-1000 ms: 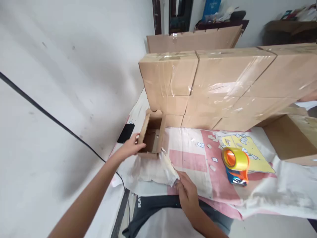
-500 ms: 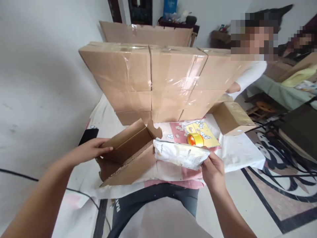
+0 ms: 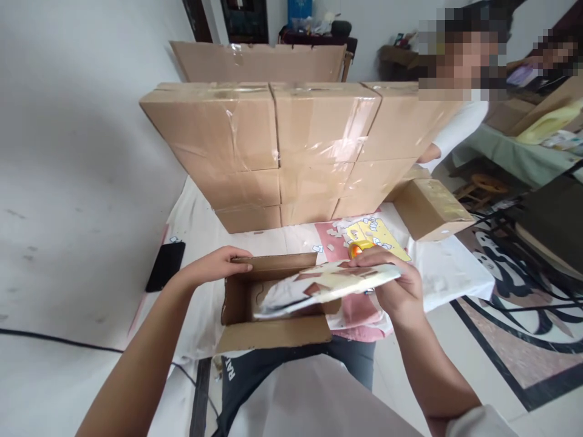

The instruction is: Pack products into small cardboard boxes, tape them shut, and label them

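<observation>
Two outstretched hands (image 3: 216,267) grip box (image 3: 276,335) and packet (image 3: 330,282).

Blurred packet (image 3: 334,283), tape roll (image 3: 359,246) partly hidden

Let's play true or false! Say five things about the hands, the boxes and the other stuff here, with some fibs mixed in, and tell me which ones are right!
1. The left hand grips an edge of the open cardboard box. True.
2. The right hand is empty. False: it holds a packet.
3. Boxes with shiny tape are stacked behind the open cardboard box. True.
4. The black phone is inside the open cardboard box. False: it lies on the cloth, to the left of that box.
5. Part of the yellow tape roll is hidden from view. True.
</observation>
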Tool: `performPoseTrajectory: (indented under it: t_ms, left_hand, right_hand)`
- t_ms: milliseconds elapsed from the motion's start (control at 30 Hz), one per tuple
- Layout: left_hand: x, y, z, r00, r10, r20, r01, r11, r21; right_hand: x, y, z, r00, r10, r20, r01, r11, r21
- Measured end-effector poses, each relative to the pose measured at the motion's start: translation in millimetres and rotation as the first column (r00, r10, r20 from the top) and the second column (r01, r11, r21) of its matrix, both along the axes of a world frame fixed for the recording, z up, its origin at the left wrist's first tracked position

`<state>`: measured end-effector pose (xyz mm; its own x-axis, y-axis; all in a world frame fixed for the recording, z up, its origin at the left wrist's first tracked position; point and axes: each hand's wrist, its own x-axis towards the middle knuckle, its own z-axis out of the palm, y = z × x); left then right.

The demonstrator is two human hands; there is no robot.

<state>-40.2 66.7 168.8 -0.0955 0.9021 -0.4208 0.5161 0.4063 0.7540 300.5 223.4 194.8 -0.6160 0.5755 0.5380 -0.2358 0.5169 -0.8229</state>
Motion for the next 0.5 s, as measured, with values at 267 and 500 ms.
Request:
performPoseTrajectory:
  t_ms: [267, 500]
  left_hand:
    - [-4, -1, -9.5, 0.995, -0.02, 0.096, 0.014, 0.998, 0.059]
    - [0, -4, -9.6, 0.994, 0.038, 0.101, -0.045, 0.996, 0.077]
  right_hand:
    - [-45, -31, -30, 0.628, 0.265, 0.731, -0.491, 0.864, 0.109]
    - [-55, -41, -22, 0.488, 0.1, 0.867, -0.556, 0.801, 0.221]
